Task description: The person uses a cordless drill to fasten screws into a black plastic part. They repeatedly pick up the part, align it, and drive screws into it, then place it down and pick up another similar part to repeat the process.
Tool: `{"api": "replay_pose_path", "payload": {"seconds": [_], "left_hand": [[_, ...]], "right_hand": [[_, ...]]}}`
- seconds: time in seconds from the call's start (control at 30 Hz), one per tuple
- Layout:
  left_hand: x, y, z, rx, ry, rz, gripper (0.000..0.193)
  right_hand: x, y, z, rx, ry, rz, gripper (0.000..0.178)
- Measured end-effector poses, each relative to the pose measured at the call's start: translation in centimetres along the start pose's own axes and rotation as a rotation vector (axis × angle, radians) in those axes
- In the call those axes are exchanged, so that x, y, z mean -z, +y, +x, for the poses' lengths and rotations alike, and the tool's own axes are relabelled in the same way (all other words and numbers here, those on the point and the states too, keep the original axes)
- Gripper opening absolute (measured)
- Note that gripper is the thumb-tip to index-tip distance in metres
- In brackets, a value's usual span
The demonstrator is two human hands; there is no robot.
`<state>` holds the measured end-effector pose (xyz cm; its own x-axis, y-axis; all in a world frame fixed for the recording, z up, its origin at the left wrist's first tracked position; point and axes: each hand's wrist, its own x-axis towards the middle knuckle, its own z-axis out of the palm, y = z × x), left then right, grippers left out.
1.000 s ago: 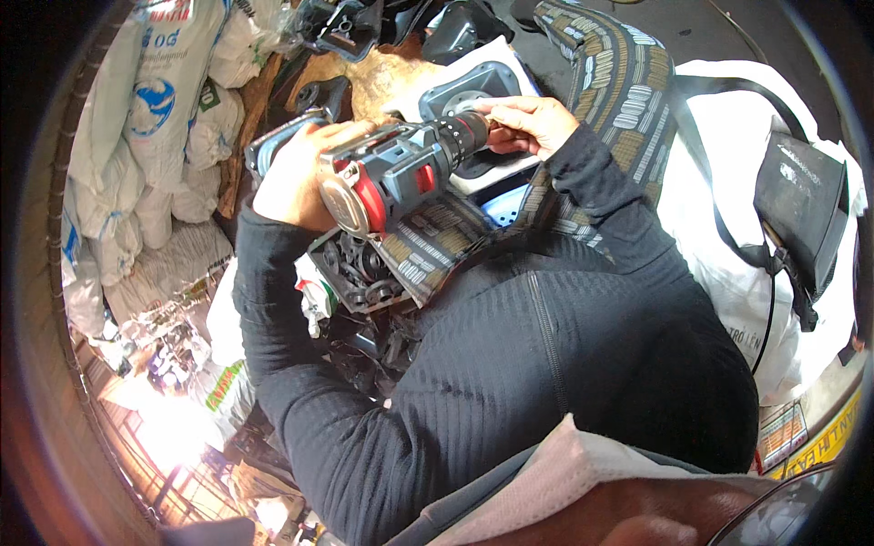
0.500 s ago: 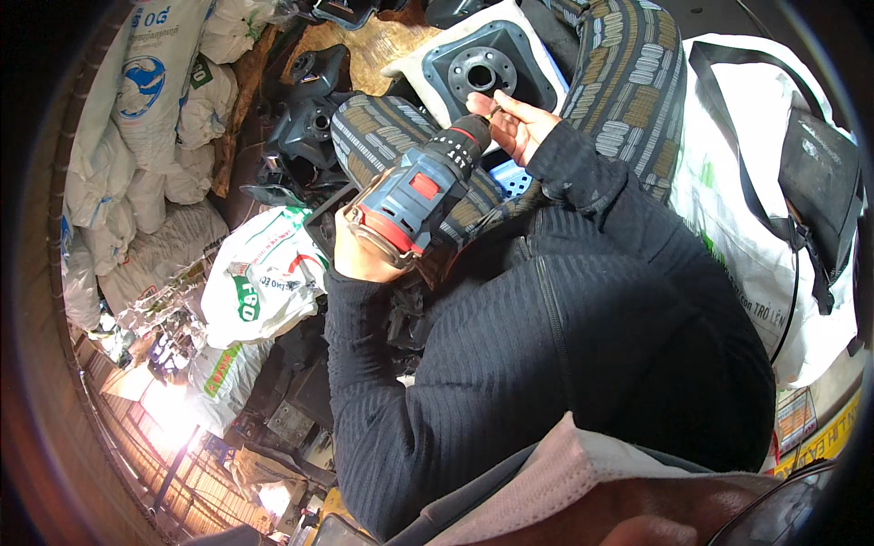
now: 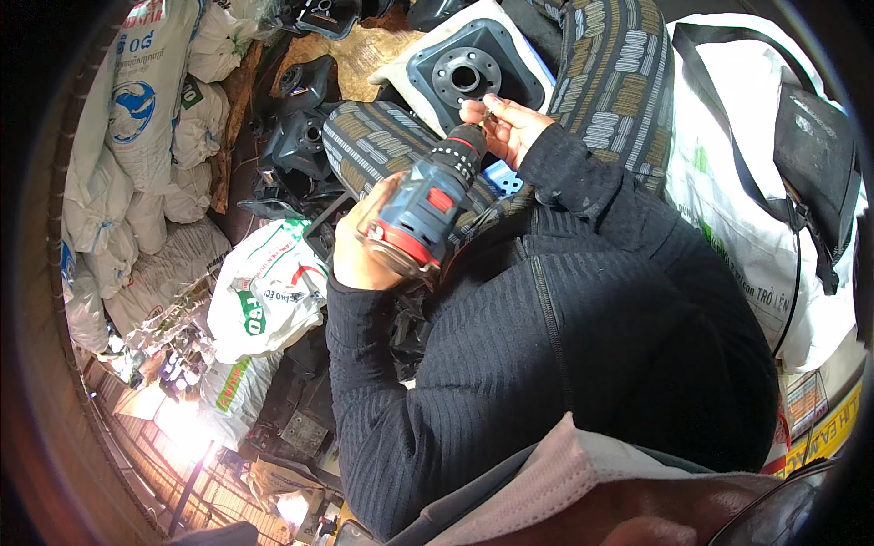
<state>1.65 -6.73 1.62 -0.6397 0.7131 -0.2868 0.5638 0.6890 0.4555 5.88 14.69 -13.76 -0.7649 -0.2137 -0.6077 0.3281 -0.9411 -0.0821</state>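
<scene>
Holding the drill (image 3: 421, 205) mid-frame in the curled left hand (image 3: 360, 253), having swung it from pointing right to pointing up-right. Pinching at its tip with the right hand (image 3: 514, 134), fingertips nearly together; cannot tell on what. Seemingly busy with that tip, having uncovered the hubbed plate (image 3: 485, 71) at upper centre.

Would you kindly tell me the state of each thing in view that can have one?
Drill: held, chuck towards right hand; whether running, unclear.
Left hand: gripping the drill.
Right hand: curled at the chuck's front.
Square dark part: flange side towards camera.
Printed white bag: bulging.
Jacket zip: closed where visible.
</scene>
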Motion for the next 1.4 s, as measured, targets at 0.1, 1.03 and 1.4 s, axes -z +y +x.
{"api": "replay_pose_path", "payload": {"seconds": [0.1, 1.03, 1.4], "left_hand": [[-0.7, 0.4, -0.2, 0.051, -0.015, -0.025, 0.053], [1.3, 1.4, 10.5, 0.208, -0.215, -0.052, 0.044], [0.2, 0.8, 11.9, 0.172, -0.341, -0.010, 0.068]], "right_hand": [[0.7, 0.3, 0.6, 0.005, -0.006, -0.002, 0.026], [5.3, -1.2, 8.2, 0.385, 0.264, -0.607, 0.030], [4.6, -1.2, 8.1, 0.380, 0.333, -0.405, 0.024]]}}
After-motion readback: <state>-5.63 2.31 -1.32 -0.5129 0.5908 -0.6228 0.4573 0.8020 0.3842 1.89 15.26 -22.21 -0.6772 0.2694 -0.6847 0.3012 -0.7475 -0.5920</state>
